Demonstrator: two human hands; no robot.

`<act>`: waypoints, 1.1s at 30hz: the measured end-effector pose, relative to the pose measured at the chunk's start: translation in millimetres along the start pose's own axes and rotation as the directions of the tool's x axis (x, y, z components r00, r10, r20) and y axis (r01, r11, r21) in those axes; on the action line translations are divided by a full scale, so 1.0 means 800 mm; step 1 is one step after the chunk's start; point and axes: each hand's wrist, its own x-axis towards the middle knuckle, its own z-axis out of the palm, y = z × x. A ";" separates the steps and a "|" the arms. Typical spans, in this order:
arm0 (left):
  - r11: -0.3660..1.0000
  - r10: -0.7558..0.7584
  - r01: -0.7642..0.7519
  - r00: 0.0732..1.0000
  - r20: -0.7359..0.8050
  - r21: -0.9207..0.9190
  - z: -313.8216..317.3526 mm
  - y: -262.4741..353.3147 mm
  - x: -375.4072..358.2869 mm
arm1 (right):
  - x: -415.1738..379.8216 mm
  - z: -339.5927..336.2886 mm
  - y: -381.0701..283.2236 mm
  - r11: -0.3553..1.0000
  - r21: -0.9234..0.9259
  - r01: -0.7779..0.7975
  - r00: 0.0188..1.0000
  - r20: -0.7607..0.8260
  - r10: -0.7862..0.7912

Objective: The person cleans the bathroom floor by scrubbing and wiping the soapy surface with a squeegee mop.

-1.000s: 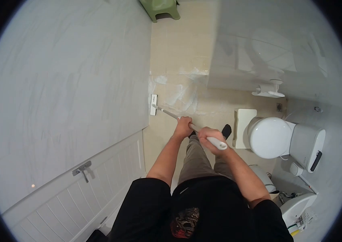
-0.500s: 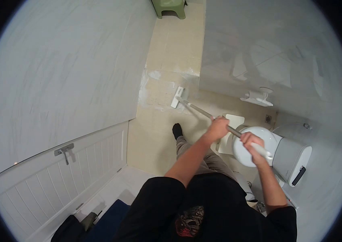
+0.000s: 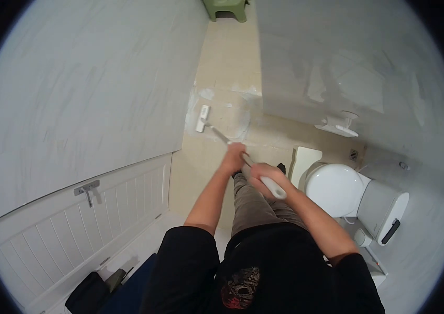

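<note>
A long-handled floor brush (image 3: 216, 132) slants across the middle of the view, its narrow white head (image 3: 203, 119) resting on the beige floor near the left wall. My left hand (image 3: 235, 155) is wrapped round the pole partway down. Higher up, my right hand (image 3: 262, 176) is closed on the pole just below its white grip end (image 3: 274, 188). White foamy smears (image 3: 243, 123) lie on the floor around the brush head. The bristles are hidden under the head.
A white toilet (image 3: 334, 189) stands at right, with a pale step stool (image 3: 304, 163) in front of it. A paper holder (image 3: 340, 127) juts from the right wall. A green stool (image 3: 226, 9) is at the far end; a white panelled door (image 3: 85, 230) lies to the left.
The brush head has slid left across the floor toward the left wall. Both my hands have moved left with the pole, away from the toilet.
</note>
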 end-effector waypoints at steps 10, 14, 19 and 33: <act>0.995 0.099 -0.099 0.995 0.021 -0.029 0.021 -0.005 -0.023 | -0.030 0.018 0.009 0.986 -0.112 0.120 0.993 0.018 -0.118; 1.000 0.023 -0.022 0.995 0.092 -0.017 -0.023 -0.018 -0.026 | -0.001 0.041 -0.018 0.987 -0.106 0.120 0.990 0.087 -0.112; 0.996 0.035 -0.032 0.999 0.026 -0.081 -0.001 0.028 -0.040 | -0.029 0.030 -0.041 0.998 -0.051 0.045 0.999 -0.025 -0.046; 0.143 0.502 -0.164 0.862 -0.071 -0.976 -0.224 0.514 0.022 | -0.022 -0.019 0.000 0.994 -0.027 -0.107 0.993 -0.056 0.105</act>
